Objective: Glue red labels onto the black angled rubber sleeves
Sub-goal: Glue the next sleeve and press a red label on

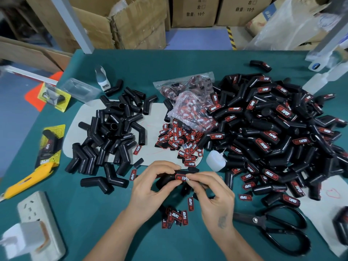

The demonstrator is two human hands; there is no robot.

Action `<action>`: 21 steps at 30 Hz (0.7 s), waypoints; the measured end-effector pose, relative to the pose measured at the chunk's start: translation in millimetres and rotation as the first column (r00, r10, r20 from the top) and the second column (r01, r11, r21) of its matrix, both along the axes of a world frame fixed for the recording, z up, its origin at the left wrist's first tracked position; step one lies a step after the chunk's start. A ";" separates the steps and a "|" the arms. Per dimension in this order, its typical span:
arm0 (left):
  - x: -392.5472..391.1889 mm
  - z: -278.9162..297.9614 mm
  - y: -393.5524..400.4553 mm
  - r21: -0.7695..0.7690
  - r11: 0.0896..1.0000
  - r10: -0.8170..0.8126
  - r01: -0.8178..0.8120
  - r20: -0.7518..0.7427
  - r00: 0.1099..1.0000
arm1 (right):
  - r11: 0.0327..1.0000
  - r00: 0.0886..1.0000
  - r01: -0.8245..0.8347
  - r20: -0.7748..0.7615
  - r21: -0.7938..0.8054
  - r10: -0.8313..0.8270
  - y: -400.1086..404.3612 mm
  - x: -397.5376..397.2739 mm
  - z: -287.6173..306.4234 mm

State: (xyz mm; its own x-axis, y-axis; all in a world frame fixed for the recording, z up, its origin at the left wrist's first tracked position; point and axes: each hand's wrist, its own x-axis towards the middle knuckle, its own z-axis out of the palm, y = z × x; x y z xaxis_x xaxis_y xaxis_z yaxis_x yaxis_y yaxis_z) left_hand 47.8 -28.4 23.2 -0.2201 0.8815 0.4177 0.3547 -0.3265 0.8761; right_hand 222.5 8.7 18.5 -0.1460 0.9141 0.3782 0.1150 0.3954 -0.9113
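- We look down at a teal table (105,210) in a storeroom, with cardboard boxes (131,21) stacked behind it.
- Near the front edge, our left hand (150,187) and right hand (212,193) hold one black angled sleeve (166,180) just above the table.
- Left fingers are closed around the sleeve; right fingertips (190,177) are pinched together on the end of a red label (181,177), pressing it onto the sleeve.
- A pile of bare sleeves (111,132) lies to the left, loose labels (180,142) in the middle, and a large heap of labelled sleeves (273,129) to the right.
- A small white glue bottle (214,160) sits just beyond our hands, beside the heap.
- Black scissors (273,228) lie to the right, and a yellow knife (28,178) to the left.
- Risks, as we judge them: the label may set crooked if the fingers slide before the glue grabs.
- Glue squeezed past the label's edge could stick fingertips to the rubber.
- Spare labels (176,216) under our wrists could catch stray glue.
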 end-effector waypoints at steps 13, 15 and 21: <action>3.2 2.8 1.0 -0.019 0.999 -0.038 0.038 0.011 0.999 | 0.990 0.999 -0.045 -0.023 -0.134 0.042 -0.9 2.0 6.8; 4.6 3.5 1.5 -0.018 0.999 -0.041 0.041 0.007 0.999 | 0.986 0.998 -0.053 -0.026 -0.156 0.050 -0.5 1.9 6.8; 5.6 3.7 2.4 -0.066 0.997 -0.030 0.032 0.034 0.999 | 0.927 0.987 -0.137 -0.124 -0.349 0.099 -1.1 2.6 12.0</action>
